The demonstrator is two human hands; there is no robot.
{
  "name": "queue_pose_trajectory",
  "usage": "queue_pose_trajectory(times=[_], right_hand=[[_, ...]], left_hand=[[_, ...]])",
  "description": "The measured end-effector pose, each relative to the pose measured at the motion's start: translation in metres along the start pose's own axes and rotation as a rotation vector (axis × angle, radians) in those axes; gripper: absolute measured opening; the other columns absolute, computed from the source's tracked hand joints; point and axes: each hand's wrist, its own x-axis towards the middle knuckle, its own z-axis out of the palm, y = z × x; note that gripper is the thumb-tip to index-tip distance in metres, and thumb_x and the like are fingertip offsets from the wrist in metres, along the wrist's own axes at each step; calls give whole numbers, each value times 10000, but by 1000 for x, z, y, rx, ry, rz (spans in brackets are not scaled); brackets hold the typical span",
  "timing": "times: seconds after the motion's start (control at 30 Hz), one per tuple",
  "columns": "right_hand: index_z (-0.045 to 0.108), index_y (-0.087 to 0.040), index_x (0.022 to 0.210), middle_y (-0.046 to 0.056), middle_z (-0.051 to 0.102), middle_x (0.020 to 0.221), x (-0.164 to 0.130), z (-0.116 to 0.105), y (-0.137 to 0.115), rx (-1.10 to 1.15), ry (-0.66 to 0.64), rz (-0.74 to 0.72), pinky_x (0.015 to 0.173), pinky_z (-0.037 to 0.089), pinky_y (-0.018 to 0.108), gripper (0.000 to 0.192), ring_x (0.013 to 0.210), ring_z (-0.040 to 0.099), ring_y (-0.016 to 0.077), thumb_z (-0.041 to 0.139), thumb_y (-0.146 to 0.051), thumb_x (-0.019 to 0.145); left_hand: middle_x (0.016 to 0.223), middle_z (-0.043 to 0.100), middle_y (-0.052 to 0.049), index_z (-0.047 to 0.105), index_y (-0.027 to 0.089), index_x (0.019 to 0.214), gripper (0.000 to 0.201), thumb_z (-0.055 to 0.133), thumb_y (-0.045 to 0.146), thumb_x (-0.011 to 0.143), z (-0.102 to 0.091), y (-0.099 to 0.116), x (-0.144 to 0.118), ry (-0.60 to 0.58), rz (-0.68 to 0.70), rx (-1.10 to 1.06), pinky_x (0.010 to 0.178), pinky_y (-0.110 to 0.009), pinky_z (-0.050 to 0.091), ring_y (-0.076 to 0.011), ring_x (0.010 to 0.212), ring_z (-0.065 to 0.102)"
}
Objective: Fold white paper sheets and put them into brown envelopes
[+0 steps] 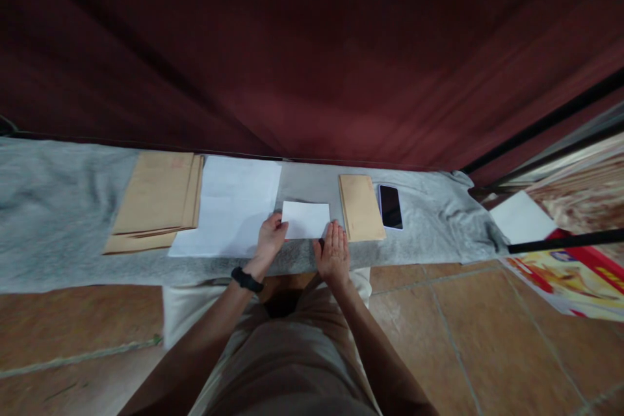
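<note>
A small white rectangle of paper (306,220), seemingly folded, lies in front of me on the grey cloth. My left hand (271,236) pinches its left edge, thumb on top and fingers at the side. At the lower right corner of the paper, my right hand (334,253) rests with its fingers stretched out flat, touching the edge. Larger white sheets (234,208) lie just left of my left hand. To the right of my right hand is a small stack of brown envelopes (361,208).
Large brown envelopes (156,192) are stacked at the left. A phone (390,207) lies right of the small envelopes. Grey cloth (439,221) covers the narrow surface, with a dark red curtain (312,78) behind it. A colourful printed box (575,276) stands at the right.
</note>
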Motion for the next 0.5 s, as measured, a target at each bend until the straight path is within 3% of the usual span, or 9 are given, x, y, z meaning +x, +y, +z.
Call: queue_pose_trajectory(times=[0.27, 0.4, 0.5], right_hand=[[418, -25, 1521, 249, 424, 1566, -2, -6, 3, 79, -2, 13, 1186, 352, 543, 591, 1497, 340, 333, 395, -395, 1060], [563, -95, 1418, 193, 579, 1451, 10, -13, 11, 360, -25, 76, 1158, 400, 499, 521, 1386, 502, 277, 306, -389, 1073], [624, -122, 1342, 168, 676, 1317, 20, -15, 13, 610, -9, 211, 1057, 497, 429, 506, 1223, 628, 255, 351, -431, 1050]], left_hand=[[725, 659, 8, 644, 202, 842, 197, 623, 326, 690, -16, 2, -15, 47, 59, -56, 518, -252, 516, -166, 639, 612], [721, 670, 8, 646, 196, 816, 200, 646, 338, 676, -23, 6, -22, 13, 76, -115, 531, -256, 514, -165, 636, 612], [712, 671, 9, 646, 195, 830, 224, 659, 364, 684, -22, 5, -25, -35, 68, -152, 528, -259, 503, -161, 619, 602]])
